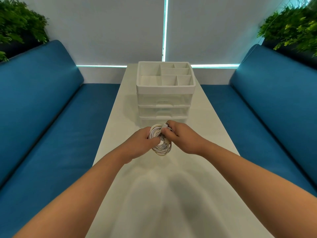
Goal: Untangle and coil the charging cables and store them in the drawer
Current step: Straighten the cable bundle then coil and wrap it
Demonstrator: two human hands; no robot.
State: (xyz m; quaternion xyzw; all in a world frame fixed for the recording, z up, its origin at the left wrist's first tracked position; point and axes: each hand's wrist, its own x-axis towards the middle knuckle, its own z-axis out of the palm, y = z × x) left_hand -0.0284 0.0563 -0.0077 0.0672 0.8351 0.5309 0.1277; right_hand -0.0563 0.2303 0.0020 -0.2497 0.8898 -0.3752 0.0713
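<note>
A bundle of white charging cables (161, 148), wound in loops, hangs between both hands above the white table (154, 194). My left hand (139, 143) grips the left side of the coil. My right hand (181, 136) pinches a cable end with its plug near the top of the coil. Just beyond the hands stands a white and clear plastic drawer unit (164, 100) with three shut drawers and an open divided tray on top. The lowest drawer is partly hidden behind the hands.
Blue cushioned benches (51, 117) run along both sides of the narrow table. Green plants (18, 23) stand at the back left and back right corners. A grey blind covers the window behind the drawer unit.
</note>
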